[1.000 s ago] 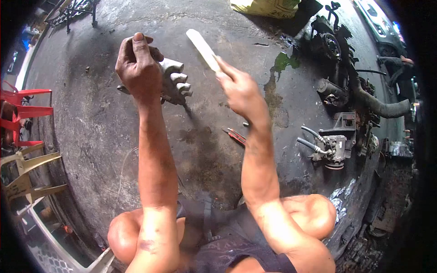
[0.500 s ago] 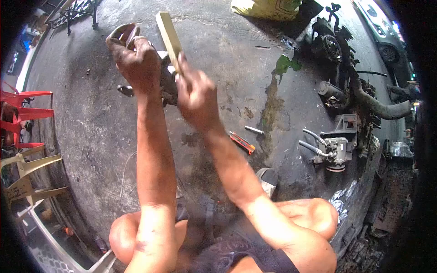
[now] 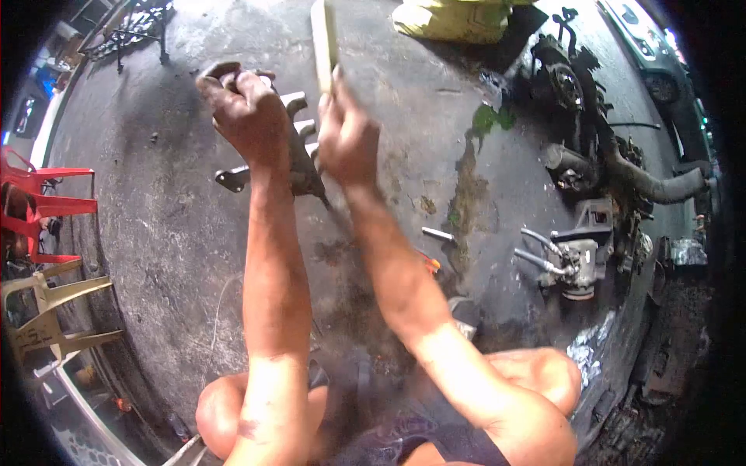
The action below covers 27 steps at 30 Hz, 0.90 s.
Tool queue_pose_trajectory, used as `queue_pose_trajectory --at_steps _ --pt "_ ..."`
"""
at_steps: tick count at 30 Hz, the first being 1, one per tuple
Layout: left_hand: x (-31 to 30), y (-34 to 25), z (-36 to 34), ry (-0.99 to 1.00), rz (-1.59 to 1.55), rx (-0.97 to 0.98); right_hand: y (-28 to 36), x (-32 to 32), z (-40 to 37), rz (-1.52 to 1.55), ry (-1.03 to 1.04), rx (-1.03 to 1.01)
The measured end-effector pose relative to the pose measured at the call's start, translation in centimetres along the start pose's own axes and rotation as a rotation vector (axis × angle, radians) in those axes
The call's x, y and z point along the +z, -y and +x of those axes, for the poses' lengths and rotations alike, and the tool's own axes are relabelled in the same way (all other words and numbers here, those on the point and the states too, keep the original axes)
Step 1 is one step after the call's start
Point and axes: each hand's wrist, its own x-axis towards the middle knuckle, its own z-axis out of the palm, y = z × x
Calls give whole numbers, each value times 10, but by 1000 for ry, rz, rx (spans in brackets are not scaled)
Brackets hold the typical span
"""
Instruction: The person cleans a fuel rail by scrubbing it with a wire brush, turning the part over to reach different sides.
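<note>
My left hand [image 3: 252, 124] is closed around the upper end of a dark metal engine part [image 3: 301, 161]. Pale stubby prongs stick out along the part's right side, and a flat lug with holes juts out at lower left. The hand and forearm hide much of its body. In my right hand [image 3: 349, 147], fingers wrapped round its lower end, is a pale straight stick [image 3: 325, 50] pointing up and away from me. That hand is just right of the metal part's prongs.
A small metal tube [image 3: 438, 234] and an orange-handled tool [image 3: 429, 265], partly behind my right forearm, lie on the stained concrete floor. Engine parts [image 3: 575, 264] line the right side. Red [image 3: 58, 206] and beige chairs [image 3: 74, 293] stand left; a yellow sack [image 3: 454, 22] is at the back.
Both hands have shifted slightly right in view. The stick has swung more upright, and more of the metal part's prongs and lug now shows. My right forearm covers more of the orange tool.
</note>
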Motion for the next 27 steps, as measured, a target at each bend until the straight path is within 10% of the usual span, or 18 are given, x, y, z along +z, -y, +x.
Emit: queue_pose_trajectory --at_steps 6,9,16,20,22,24,27 --pt "21 19 -2 144 160 258 -74 -39 -18 229 -86 -25" --pt "36 10 -11 204 106 134 -66 -93 -29 172 169 483" --pt "23 11 -6 259 67 62 -102 -79 -64 189 76 253" --pt "8 27 2 327 31 62 -82 -95 -66 85 315 456" --pt "-20 40 15 391 1 59 -169 -54 -89 651 127 331" --pt "-52 33 25 462 -88 -31 -153 -67 -92 228 148 325" --pt "-81 15 26 527 -303 -218 -145 -78 -90 597 214 692"
